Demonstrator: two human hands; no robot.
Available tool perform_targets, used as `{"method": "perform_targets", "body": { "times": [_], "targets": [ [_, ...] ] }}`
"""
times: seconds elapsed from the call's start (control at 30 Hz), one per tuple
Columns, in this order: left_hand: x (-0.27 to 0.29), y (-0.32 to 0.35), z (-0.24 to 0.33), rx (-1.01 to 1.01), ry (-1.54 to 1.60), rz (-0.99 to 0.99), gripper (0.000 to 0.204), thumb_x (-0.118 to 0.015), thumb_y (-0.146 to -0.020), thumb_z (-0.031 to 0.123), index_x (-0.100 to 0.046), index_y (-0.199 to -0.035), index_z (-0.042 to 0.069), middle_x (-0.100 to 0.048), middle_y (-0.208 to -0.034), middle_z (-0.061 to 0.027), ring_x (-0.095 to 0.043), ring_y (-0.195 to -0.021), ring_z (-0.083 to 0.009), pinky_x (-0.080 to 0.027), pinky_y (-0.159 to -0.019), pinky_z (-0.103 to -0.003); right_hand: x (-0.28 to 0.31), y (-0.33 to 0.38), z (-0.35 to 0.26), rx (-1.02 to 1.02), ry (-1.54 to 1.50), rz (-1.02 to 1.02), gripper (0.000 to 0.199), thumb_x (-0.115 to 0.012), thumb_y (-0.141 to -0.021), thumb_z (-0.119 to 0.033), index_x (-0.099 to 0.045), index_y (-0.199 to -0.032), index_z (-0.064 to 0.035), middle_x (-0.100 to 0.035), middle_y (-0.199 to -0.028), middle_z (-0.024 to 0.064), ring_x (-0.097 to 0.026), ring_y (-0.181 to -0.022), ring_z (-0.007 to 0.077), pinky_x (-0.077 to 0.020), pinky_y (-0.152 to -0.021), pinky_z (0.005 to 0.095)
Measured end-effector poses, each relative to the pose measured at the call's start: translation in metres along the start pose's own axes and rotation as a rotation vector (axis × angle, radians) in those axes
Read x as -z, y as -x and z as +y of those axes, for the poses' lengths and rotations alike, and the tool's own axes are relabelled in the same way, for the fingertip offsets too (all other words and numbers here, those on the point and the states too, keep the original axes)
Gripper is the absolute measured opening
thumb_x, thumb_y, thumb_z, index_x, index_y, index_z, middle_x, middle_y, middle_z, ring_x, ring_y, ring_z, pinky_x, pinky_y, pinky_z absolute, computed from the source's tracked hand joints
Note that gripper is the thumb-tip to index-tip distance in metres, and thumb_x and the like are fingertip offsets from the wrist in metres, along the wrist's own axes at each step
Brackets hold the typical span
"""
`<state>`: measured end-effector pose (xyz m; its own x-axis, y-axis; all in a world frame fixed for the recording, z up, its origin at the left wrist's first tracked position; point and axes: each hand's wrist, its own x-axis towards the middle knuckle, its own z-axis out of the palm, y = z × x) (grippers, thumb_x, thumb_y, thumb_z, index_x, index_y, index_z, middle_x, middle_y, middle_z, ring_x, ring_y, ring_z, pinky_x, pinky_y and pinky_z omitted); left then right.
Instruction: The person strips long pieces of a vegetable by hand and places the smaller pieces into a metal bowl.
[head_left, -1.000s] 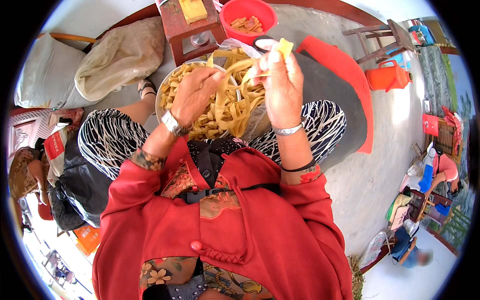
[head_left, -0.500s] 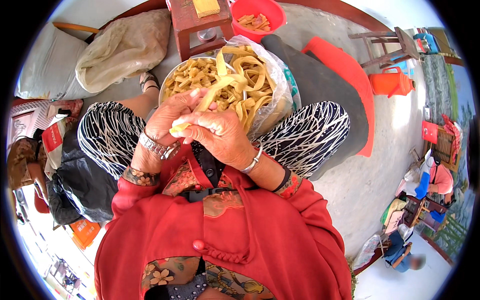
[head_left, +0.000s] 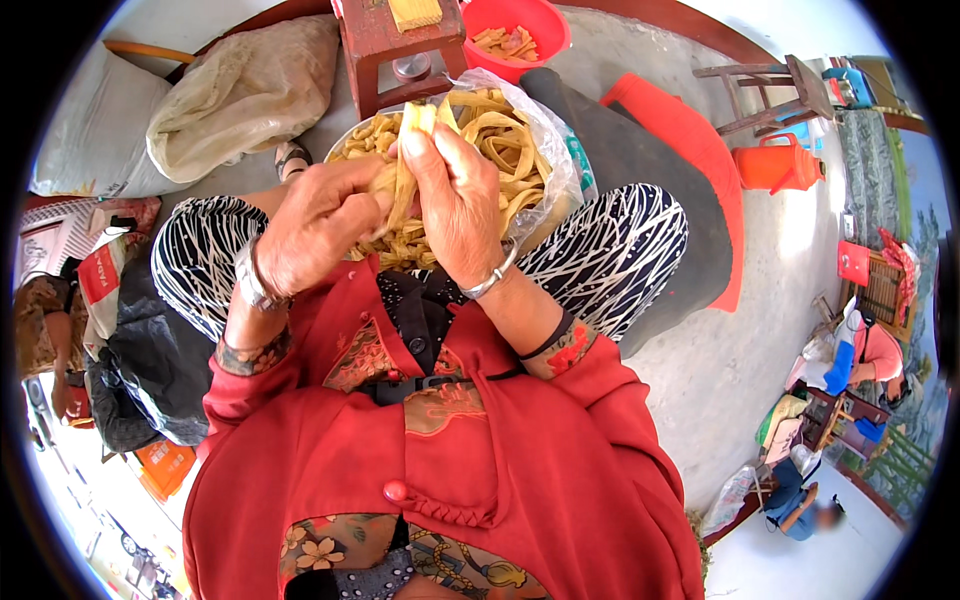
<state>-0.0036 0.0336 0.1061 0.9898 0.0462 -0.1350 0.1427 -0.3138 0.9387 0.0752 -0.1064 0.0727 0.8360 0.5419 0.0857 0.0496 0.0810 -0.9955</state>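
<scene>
Between both hands, over my lap, is a long, flat, yellowish pliable strip (head_left: 404, 185). My left hand (head_left: 325, 222) has its fingers curled closed around the lower part of it. Higher up, my right hand (head_left: 458, 205) pinches the strip, with a folded end standing above the thumb. Just beyond the hands, a round basin (head_left: 336, 148) holds many short folded pieces (head_left: 378, 135) of the same material; my hands cover part of it. Long loose strips (head_left: 512, 150) lie coiled in a clear plastic bag (head_left: 556, 178) on the right.
A red-brown wooden stool (head_left: 405, 45) carrying a yellow block stands ahead, beside a red basin (head_left: 518, 40). Sacks (head_left: 245, 95) lie at the far left. Dark and red matting (head_left: 690, 160) spreads to the right, near an orange jug (head_left: 780, 165). Other people sit at the far right.
My hands have spread and turned. The right hand has risen with its thumb up, the left has moved down and left, and the strip now stands upright with a folded upper end.
</scene>
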Motion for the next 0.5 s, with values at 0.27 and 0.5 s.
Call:
{"method": "perform_targets", "body": {
  "times": [0.27, 0.5],
  "targets": [
    [-0.006, -0.014, 0.024, -0.442, -0.578, 0.344, 0.027, -0.055, -0.073, -0.006, -0.052, -0.098, 0.001, -0.055, -0.103, -0.0146, -0.056, -0.090, -0.0381, -0.048, -0.074, -0.039, 0.021, -0.045, -0.005, 0.142, 0.072, -0.364, 0.046, -0.046, -0.095, -0.036, -0.048, -0.074, 0.0045, -0.041, -0.058, 0.0084, -0.037, -0.057, 0.0139, -0.0366, -0.055, 0.0313],
    [0.032, -0.073, 0.013, -0.369, 0.230, 0.193, 0.021, -0.057, -0.089, 0.006, -0.053, -0.110, 0.003, -0.061, -0.097, 0.0000, -0.058, -0.088, -0.0086, -0.049, -0.075, -0.027, 0.034, -0.100, -0.023, 0.060, 0.118, -0.517, 0.038, -0.054, -0.092, -0.041, -0.058, -0.090, -0.0024, -0.051, -0.062, 0.0021, -0.047, -0.054, 0.0088, -0.0412, -0.049, 0.0243]
  ]
}}
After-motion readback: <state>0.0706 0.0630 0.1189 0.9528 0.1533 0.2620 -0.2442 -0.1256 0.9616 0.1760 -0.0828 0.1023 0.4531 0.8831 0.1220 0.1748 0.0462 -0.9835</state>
